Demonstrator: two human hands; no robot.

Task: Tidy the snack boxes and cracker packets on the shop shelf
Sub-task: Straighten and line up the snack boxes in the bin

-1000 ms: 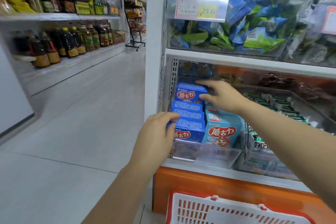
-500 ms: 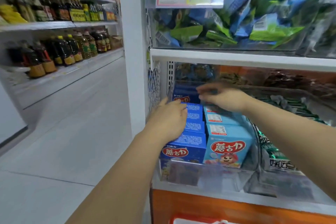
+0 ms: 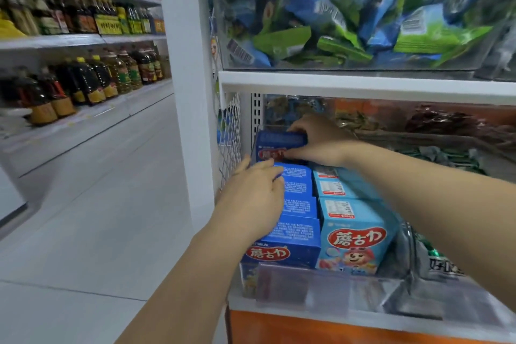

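Two rows of snack boxes stand in a clear bin on the lower shelf (image 3: 363, 85): dark blue boxes (image 3: 290, 243) on the left, light blue boxes (image 3: 354, 234) on the right. My right hand (image 3: 321, 141) grips the rearmost dark blue box (image 3: 279, 145) at the back of the left row, fingers over its top and thumb on its front. My left hand (image 3: 254, 198) lies on top of the middle dark blue boxes, fingers curled at their left edge. Green and blue cracker packets (image 3: 349, 31) fill the bin on the shelf above.
A white wire grid (image 3: 230, 134) closes the shelf's left end beside a white pillar (image 3: 184, 64). Green-wrapped packets (image 3: 446, 156) lie in the bin to the right. Bottles of oil and sauce (image 3: 83, 84) line the shelves across the aisle. The base below is orange (image 3: 307, 329).
The view has moved closer to the shelf. My right hand has closed round the rear dark blue box. My left hand slid further along the dark blue row.
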